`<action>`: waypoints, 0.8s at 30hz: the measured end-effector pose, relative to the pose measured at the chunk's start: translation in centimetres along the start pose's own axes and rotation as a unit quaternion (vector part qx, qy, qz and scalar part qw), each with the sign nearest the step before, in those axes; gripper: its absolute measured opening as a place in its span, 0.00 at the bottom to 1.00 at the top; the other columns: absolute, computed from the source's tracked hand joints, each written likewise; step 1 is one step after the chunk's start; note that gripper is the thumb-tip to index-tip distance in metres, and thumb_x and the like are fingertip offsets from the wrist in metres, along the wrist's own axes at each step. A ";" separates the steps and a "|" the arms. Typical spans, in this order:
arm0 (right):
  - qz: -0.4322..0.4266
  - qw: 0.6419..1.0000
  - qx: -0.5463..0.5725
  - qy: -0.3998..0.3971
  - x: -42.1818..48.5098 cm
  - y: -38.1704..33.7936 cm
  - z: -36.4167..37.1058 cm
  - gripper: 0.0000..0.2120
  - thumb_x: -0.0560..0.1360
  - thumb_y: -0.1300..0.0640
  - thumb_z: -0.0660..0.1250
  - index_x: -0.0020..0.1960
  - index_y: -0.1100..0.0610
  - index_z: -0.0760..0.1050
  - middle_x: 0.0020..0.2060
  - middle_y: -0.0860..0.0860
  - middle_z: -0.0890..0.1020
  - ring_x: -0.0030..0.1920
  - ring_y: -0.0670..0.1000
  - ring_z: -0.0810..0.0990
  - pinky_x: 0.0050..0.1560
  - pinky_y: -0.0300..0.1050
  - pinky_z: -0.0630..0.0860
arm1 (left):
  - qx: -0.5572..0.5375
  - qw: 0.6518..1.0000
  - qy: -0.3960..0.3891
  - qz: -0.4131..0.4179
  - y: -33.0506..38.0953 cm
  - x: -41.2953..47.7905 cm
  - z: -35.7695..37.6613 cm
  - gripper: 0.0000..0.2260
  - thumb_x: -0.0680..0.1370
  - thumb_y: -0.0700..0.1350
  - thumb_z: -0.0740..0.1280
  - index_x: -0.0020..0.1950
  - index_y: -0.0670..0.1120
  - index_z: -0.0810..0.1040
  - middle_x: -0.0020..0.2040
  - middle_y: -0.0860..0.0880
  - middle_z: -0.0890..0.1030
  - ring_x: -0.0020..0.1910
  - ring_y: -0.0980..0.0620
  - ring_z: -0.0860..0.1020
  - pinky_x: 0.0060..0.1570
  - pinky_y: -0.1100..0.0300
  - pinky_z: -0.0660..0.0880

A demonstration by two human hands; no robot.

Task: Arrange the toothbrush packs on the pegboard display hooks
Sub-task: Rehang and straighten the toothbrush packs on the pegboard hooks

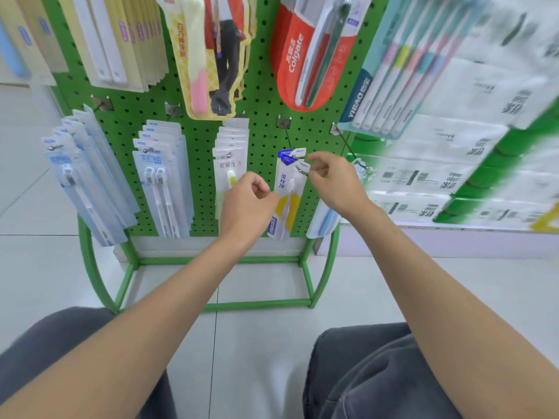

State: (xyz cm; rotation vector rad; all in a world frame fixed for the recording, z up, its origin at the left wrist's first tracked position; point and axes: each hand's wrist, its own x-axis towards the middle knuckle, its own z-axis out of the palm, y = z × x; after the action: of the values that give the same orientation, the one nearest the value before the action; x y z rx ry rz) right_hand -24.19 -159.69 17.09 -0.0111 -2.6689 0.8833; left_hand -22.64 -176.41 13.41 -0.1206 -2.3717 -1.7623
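The pegboard [263,95] is a flat green sheet punched with even rows of round holes, set in a frame of green tube [257,305] that stands on glossy pale floor tiles [45,267]. Thin grey wire hooks jut from small square plates.

On 1 such hook [289,140] hangs the toothbrush pack [286,204], a long, narrow card under clear, shiny plastic: blue at the top, white in the middle, yellow lower down, with a white brush head showing. Its hang tab sits at the ball tip of the hook, and a 2nd blue-topped pack [286,153] hangs just behind it.

Both forearms reach forward, bare to the elbow. The left hand [246,202] is knuckles-up with fingers curled, thumb and forefinger pinching the pack's left edge about midway. The right hand [334,184] sits slightly higher, wrist bent, thumb and forefinger pinching the pack's upper right corner beside the hook tip; its other fingers are loosely curled.

To the left hang white packs [230,146], twin-brush packs [161,189] and pale blue packs [90,189], fanned in stiff rows. Above is a rounded red Colgate pack [292,55]. Blurred white and green wrapped bundles [484,140] stack on the right.
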 end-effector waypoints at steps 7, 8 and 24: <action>-0.004 1.000 0.020 -0.004 0.5 0.2 0.3 0.09 0.79 0.61 0.65 0.57 0.61 0.79 0.42 0.50 0.80 0.43 0.49 0.78 0.49 0.43 0.77 | 0.028 0.996 -0.085 -0.016 -0.8 1.1 0.6 0.21 0.79 0.44 0.66 0.72 0.48 0.67 0.66 0.52 0.72 0.42 0.51 0.77 0.45 0.58 0.72; -0.005 1.000 0.023 -0.005 0.5 0.3 0.3 0.09 0.79 0.61 0.64 0.56 0.62 0.79 0.42 0.51 0.80 0.43 0.50 0.78 0.49 0.44 0.77 | 0.031 0.995 -0.091 -0.018 -0.8 1.1 0.8 0.22 0.80 0.44 0.66 0.73 0.48 0.67 0.68 0.51 0.72 0.48 0.48 0.79 0.47 0.58 0.72; 0.031 0.986 0.164 -0.032 -0.3 0.4 -0.6 0.06 0.79 0.64 0.63 0.50 0.56 0.77 0.27 0.42 0.81 0.29 0.37 0.78 0.30 0.28 0.68 | -0.026 0.992 -0.120 -0.025 -1.3 1.7 0.5 0.04 0.82 0.40 0.63 0.54 0.43 0.77 0.44 0.51 0.78 0.31 0.57 0.73 0.36 0.63 0.73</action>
State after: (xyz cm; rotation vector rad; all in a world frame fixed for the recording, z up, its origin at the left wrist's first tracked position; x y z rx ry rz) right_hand -23.79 -159.09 17.21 0.0131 -2.5597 1.3533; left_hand -24.61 -176.40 12.39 -0.2978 -2.5115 -1.9322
